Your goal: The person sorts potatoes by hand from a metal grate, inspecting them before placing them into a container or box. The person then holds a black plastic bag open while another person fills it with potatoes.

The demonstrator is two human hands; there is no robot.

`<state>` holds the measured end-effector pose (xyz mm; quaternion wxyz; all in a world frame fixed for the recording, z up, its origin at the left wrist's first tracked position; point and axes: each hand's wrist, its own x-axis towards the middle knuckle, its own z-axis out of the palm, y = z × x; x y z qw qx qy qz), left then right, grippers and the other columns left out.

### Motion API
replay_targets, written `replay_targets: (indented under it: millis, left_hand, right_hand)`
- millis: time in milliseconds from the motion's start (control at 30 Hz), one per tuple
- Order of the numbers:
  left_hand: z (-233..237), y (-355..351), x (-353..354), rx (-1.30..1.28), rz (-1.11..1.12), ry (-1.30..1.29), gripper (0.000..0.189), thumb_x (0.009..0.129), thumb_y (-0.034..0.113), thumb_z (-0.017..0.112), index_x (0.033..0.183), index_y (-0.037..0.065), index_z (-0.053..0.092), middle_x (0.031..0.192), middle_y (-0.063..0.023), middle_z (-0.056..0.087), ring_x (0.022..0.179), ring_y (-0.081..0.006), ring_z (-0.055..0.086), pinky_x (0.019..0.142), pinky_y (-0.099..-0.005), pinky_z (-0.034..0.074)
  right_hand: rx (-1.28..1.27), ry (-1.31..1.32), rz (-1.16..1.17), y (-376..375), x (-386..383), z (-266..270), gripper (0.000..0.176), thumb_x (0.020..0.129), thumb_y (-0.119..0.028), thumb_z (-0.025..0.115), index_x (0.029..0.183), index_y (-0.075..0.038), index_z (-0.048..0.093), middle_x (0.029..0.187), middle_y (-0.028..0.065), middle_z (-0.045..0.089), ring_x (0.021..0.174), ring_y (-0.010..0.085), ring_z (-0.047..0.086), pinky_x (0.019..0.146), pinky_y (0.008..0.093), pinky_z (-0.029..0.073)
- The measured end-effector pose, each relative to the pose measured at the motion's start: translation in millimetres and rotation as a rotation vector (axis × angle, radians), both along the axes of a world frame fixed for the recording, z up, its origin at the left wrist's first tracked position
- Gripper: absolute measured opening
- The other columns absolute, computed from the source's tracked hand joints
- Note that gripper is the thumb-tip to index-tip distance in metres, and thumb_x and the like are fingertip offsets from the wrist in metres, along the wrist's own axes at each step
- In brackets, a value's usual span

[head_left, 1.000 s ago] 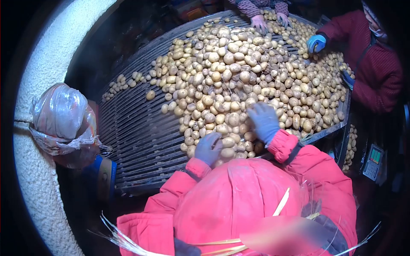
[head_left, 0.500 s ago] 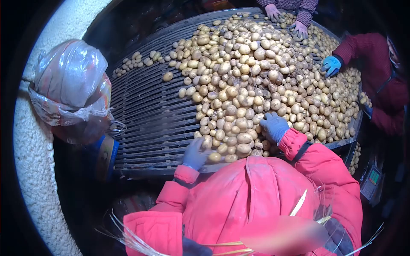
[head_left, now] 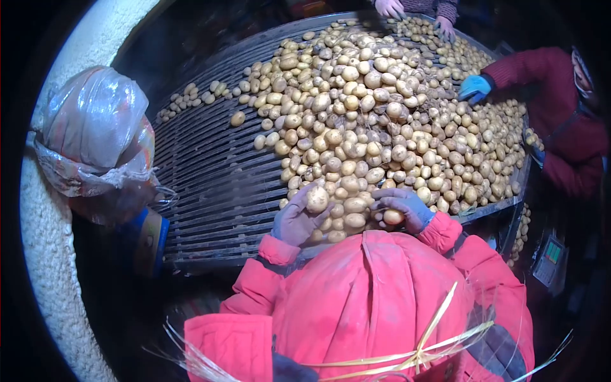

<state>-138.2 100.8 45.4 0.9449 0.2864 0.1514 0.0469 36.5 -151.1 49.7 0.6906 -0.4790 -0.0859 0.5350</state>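
Hands first: the left hand (head_left: pixel 296 221) lay palm up at the near edge of the heap (head_left: pixel 369 108), its fingers half curled round a potato (head_left: pixel 316 199). The right hand (head_left: pixel 402 205) was closed knuckles-up over a second potato (head_left: pixel 393 217), just beside the first. Both hands wore grey-blue gloves, and both forearms reached forward from the chest in red sleeves, elbows bent.

The slatted bed (head_left: pixel 210 184) carried the heap over its middle and right, with a few strays near the far left rim. Left of the bed sat a bulging bag (head_left: pixel 95 134) wrapped in plastic — what was in it could not be told. Across the heap a co-worker's blue glove (head_left: pixel 474 89) touched the potatoes at the right edge, and another's pink glove (head_left: pixel 389 7) rested at the far rim.
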Motion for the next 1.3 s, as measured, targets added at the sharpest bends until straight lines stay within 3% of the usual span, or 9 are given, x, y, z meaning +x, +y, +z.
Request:
replay_targets:
  millis: [67, 167, 200, 267, 367, 500, 767, 933, 1300]
  left_hand:
    - [5.2, -4.7, 11.2, -0.13, -0.052, -0.011, 0.051, 0.1, 0.009, 0.046, 0.15, 0.003, 0.034, 0.153, -0.0144, 0.037, 0.136, -0.0348, 0.043, 0.114, -0.0472, 0.038]
    - [-6.0, -18.3, 30.4, 1.514, -0.344, -0.282, 0.069, 0.087, -0.012, 0.061, 0.149, 0.0, 0.035, 0.153, -0.0178, 0.037, 0.14, -0.0256, 0.039, 0.114, -0.0376, 0.034]
    - [23.9, -49.7, 38.0, 0.592, -0.381, -0.132, 0.055, 0.096, 0.003, 0.058, 0.147, -0.001, 0.039, 0.149, -0.0159, 0.043, 0.138, -0.0241, 0.041, 0.114, -0.036, 0.032]
    - [56.3, -67.5, 50.9, 0.5, -0.484, -0.103, 0.049, 0.102, 0.019, 0.052, 0.146, 0.0, 0.042, 0.147, -0.0137, 0.046, 0.136, -0.024, 0.043, 0.116, -0.0368, 0.031]
    - [22.4, -61.3, 58.4, 0.762, -0.481, 0.069, 0.046, 0.105, 0.025, 0.045, 0.144, 0.0, 0.044, 0.145, -0.0133, 0.047, 0.134, -0.0244, 0.046, 0.113, -0.0396, 0.037]
    - [-11.6, -57.7, 69.8, 1.044, -0.442, 0.023, 0.039, 0.105, 0.022, 0.047, 0.136, 0.0, 0.052, 0.134, -0.0118, 0.056, 0.124, -0.0217, 0.054, 0.106, -0.0354, 0.045]
    - [-57.8, -65.2, 116.2, 1.378, -0.32, -0.106, 0.032, 0.1, 0.016, 0.054, 0.125, -0.001, 0.061, 0.125, -0.0152, 0.064, 0.115, -0.0253, 0.06, 0.1, -0.035, 0.047]
    - [-79.5, -68.1, 128.6, 2.094, -0.546, -0.504, 0.043, 0.09, 0.022, 0.064, 0.127, -0.001, 0.059, 0.129, -0.0246, 0.058, 0.121, -0.0388, 0.055, 0.105, -0.0452, 0.043]
    - [-73.4, -75.0, 133.4, 2.121, -0.607, -0.459, 0.051, 0.087, 0.026, 0.067, 0.13, 0.001, 0.057, 0.133, -0.0233, 0.054, 0.121, -0.0387, 0.055, 0.102, -0.0452, 0.045]
  right_hand:
    - [-0.105, 0.064, 0.075, 3.7, -7.1, 15.0, 0.044, 0.095, -0.022, 0.062, 0.13, 0.002, 0.054, 0.102, 0.0087, 0.065, 0.082, 0.0165, 0.064, 0.07, 0.0296, 0.055]
    - [-0.036, 0.083, 0.029, 1.9, -12.4, 12.4, 0.05, 0.094, -0.027, 0.065, 0.136, -0.004, 0.051, 0.109, 0.0069, 0.064, 0.086, 0.0146, 0.063, 0.072, 0.0274, 0.054]
    - [0.015, 0.17, -0.014, -0.7, -12.8, 7.7, 0.05, 0.095, -0.029, 0.065, 0.136, -0.006, 0.051, 0.109, 0.0062, 0.063, 0.086, 0.0139, 0.062, 0.072, 0.0264, 0.053]
    - [0.147, 0.247, -0.009, -12.4, -11.3, -3.1, 0.049, 0.096, -0.031, 0.064, 0.136, -0.008, 0.05, 0.103, 0.005, 0.061, 0.083, 0.0138, 0.061, 0.069, 0.027, 0.053]
    - [0.087, 0.31, -0.226, -36.7, -11.5, 1.5, 0.048, 0.097, -0.032, 0.062, 0.136, -0.009, 0.048, 0.094, 0.004, 0.057, 0.075, 0.0133, 0.056, 0.059, 0.027, 0.049]
    - [0.261, 0.296, -0.314, -92.7, -5.8, -40.8, 0.056, 0.095, -0.037, 0.064, 0.141, -0.011, 0.046, 0.133, 0.0127, 0.059, 0.108, 0.0204, 0.065, 0.074, 0.0362, 0.061]
    - [0.345, 0.467, -1.023, -225.6, -64.1, -99.6, 0.035, 0.096, -0.028, 0.063, 0.125, -0.01, 0.059, 0.105, 0.0103, 0.067, 0.09, 0.0225, 0.068, 0.069, 0.0328, 0.06]
    - [0.478, 0.563, -1.704, -319.8, -139.5, -182.8, 0.021, 0.09, -0.024, 0.067, 0.101, -0.007, 0.065, 0.097, 0.0107, 0.069, 0.084, 0.0238, 0.068, 0.072, 0.0389, 0.06]
    - [-0.164, 0.476, -2.066, -492.2, -206.2, -170.5, 0.024, 0.09, -0.041, 0.066, 0.097, -0.019, 0.064, 0.088, 0.0013, 0.066, 0.077, 0.0194, 0.064, 0.064, 0.0331, 0.058]
